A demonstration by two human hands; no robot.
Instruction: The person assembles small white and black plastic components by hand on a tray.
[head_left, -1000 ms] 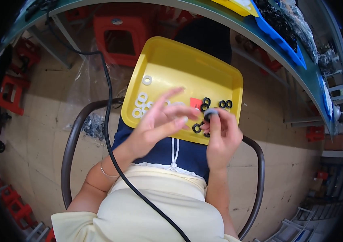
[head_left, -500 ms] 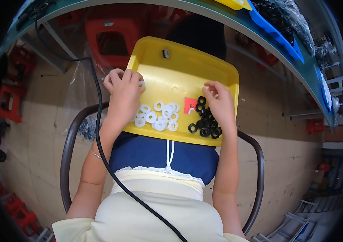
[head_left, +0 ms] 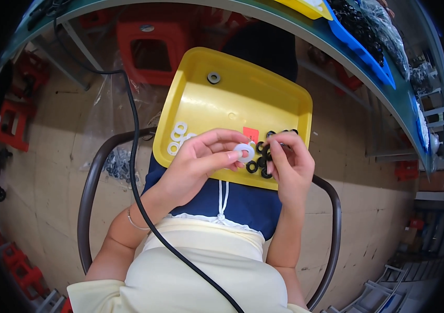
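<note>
A yellow tray (head_left: 222, 94) rests on my lap. My left hand (head_left: 201, 159) pinches a white ring (head_left: 244, 153) between thumb and fingers, held over the near part of the tray. Just right of it, my right hand (head_left: 292, 159) has thumb and forefinger closed among black rings (head_left: 252, 167); whether a ring is between the fingertips I cannot tell. More white rings (head_left: 180, 128) lie at the tray's left, partly hidden by my left hand. Near the far left wall lies a grey-white ring with a dark edge (head_left: 213, 77). A small red tag (head_left: 251, 134) sits beside the black rings.
A black cable (head_left: 137, 172) hangs across my left side. Beyond the tray runs a green workbench (head_left: 180, 2) carrying a blue bin (head_left: 360, 44) of black parts. Red stools (head_left: 151, 47) stand underneath. A brown chair arm (head_left: 92, 193) curves around my left side.
My left hand has come from the tray's left side to the middle with the white ring. My right hand's fingers have closed. The far ring has gone from on edge to flat.
</note>
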